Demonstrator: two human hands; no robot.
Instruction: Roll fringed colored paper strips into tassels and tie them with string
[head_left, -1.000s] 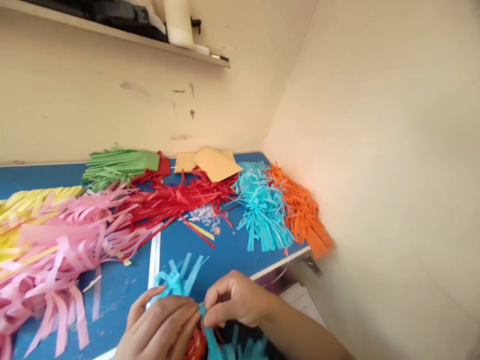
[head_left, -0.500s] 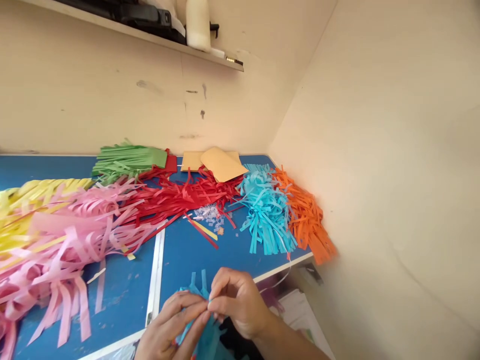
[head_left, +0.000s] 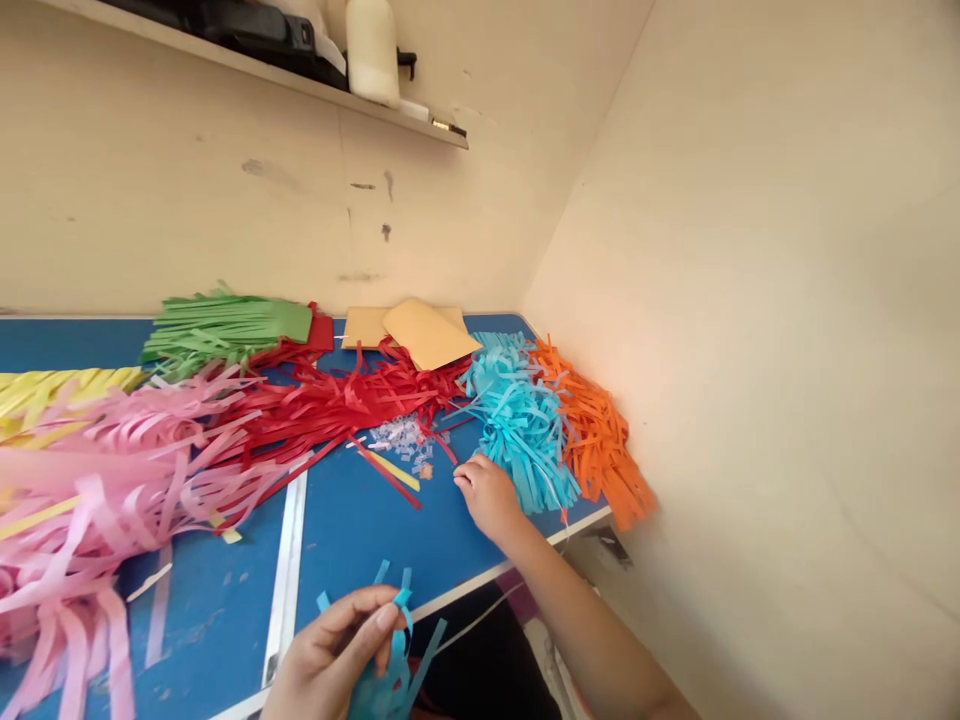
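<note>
My left hand [head_left: 337,640] pinches blue paper strips [head_left: 401,640] between thumb and fingertips at the table's front edge. Some strip ends stick up above the fingers; others hang down over dark clothing. My right hand [head_left: 487,495] is over the blue tabletop [head_left: 360,520], fingers drawn together; whether anything is in them I cannot make out. Just right of it lies a pile of light-blue fringed paper [head_left: 521,420]. Beyond its fingertips, to the upper left, are small clear plastic bits [head_left: 405,438] and a tiny tan scrap [head_left: 426,470].
Red [head_left: 337,395], pink [head_left: 150,480], yellow [head_left: 67,395], green [head_left: 232,325] and orange fringed paper [head_left: 600,430] cover much of the table. Tan card pieces [head_left: 427,330] lie at the back. A wall shelf [head_left: 262,75] holds a white bottle [head_left: 373,55]. A wall stands at right.
My right hand has left the blue strips and reached forward over the table beside the light-blue pile. My left hand keeps hold of the strips. The view has shifted slightly.
</note>
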